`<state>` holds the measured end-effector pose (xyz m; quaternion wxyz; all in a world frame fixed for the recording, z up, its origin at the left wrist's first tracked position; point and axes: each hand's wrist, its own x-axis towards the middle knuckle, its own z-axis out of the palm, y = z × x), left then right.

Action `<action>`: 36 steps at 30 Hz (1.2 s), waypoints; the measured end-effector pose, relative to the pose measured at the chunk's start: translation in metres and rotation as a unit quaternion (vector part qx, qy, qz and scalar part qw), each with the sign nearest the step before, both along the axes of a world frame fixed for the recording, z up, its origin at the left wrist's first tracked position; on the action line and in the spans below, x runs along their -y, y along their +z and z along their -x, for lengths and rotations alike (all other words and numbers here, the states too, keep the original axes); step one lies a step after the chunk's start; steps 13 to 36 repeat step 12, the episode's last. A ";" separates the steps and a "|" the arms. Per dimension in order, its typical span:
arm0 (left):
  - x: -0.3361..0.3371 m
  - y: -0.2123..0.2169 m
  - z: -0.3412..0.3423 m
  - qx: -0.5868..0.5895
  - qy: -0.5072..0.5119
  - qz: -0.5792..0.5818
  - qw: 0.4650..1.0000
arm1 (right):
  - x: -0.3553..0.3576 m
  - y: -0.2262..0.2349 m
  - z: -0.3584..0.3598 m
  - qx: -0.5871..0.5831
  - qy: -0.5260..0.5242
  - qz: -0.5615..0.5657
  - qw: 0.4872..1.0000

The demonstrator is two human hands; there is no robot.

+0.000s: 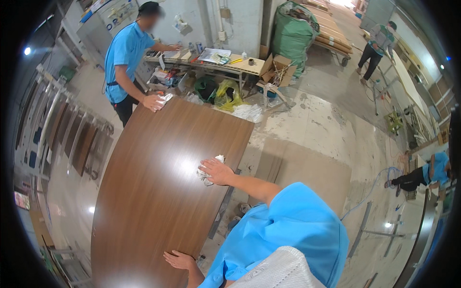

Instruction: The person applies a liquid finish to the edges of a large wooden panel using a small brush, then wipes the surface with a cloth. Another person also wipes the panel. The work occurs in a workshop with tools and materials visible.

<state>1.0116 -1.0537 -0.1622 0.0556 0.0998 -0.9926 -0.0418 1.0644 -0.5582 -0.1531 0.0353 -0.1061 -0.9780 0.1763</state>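
A large wood-grain brown panel point(158, 192) lies flat in front of me. My right hand point(217, 171) presses a crumpled white cloth point(204, 178) onto its surface, close to the right edge. Lower down, my left hand point(180, 260) rests flat on the panel with its fingers stretched out and nothing in it. At the far end, a co-worker in a blue shirt point(128, 50) has one hand on another white cloth point(165, 100) on the panel's corner. That person's other hand reaches to a workbench.
Behind the panel stands the cluttered workbench point(252, 66) with papers and bottles. Nearby are a big green sack point(294, 38), an open cardboard box point(278, 71) and plastic bags point(228, 95). Cardboard sheets point(307, 168) lie right of the panel; a rack of boards point(79, 139) stands left. Two people work farther right.
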 end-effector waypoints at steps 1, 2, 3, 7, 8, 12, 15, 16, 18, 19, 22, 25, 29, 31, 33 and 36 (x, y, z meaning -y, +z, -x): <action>0.001 -0.002 0.001 0.000 -0.001 0.008 1.000 | 0.000 0.003 -0.001 -0.005 0.001 0.004 1.000; 0.003 -0.004 0.003 -0.004 -0.007 0.006 1.000 | 0.001 0.004 -0.001 -0.005 0.001 0.003 1.000; 0.004 -0.006 0.004 -0.005 -0.010 0.004 1.000 | 0.001 0.005 -0.001 0.001 0.002 -0.005 1.000; 0.008 -0.009 0.008 0.010 -0.016 0.016 1.000 | 0.000 -0.001 0.001 -0.001 -0.001 0.013 1.000; 0.010 -0.006 0.010 0.009 -0.011 0.022 1.000 | 0.003 -0.003 0.002 -0.003 -0.002 0.012 1.000; -0.002 -0.011 0.003 -0.252 -0.084 0.079 0.961 | -0.002 -0.021 0.010 -0.016 -0.007 0.007 1.000; -0.002 -0.011 0.003 -0.252 -0.084 0.079 0.961 | -0.002 -0.021 0.010 -0.016 -0.007 0.007 1.000; -0.002 -0.011 0.003 -0.252 -0.084 0.079 0.961 | -0.002 -0.021 0.010 -0.016 -0.007 0.007 1.000; -0.002 -0.011 0.003 -0.252 -0.084 0.079 0.961 | -0.002 -0.021 0.010 -0.016 -0.007 0.007 1.000; -0.002 -0.011 0.003 -0.252 -0.084 0.079 0.961 | -0.002 -0.021 0.010 -0.016 -0.007 0.007 1.000; -0.002 -0.011 0.003 -0.252 -0.084 0.079 0.961 | -0.002 -0.021 0.010 -0.016 -0.007 0.007 1.000; -0.002 -0.011 0.003 -0.252 -0.084 0.079 0.961 | -0.002 -0.021 0.010 -0.016 -0.007 0.007 1.000; -0.002 -0.011 0.003 -0.252 -0.084 0.079 0.961 | -0.002 -0.021 0.010 -0.016 -0.007 0.007 1.000; -0.002 -0.011 0.003 -0.252 -0.084 0.079 0.961 | -0.002 -0.021 0.010 -0.016 -0.007 0.007 1.000; -0.002 -0.011 0.003 -0.252 -0.084 0.079 0.961 | -0.002 -0.021 0.010 -0.016 -0.007 0.007 1.000; -0.002 -0.011 0.003 -0.252 -0.084 0.079 0.961 | -0.002 -0.021 0.010 -0.016 -0.007 0.007 1.000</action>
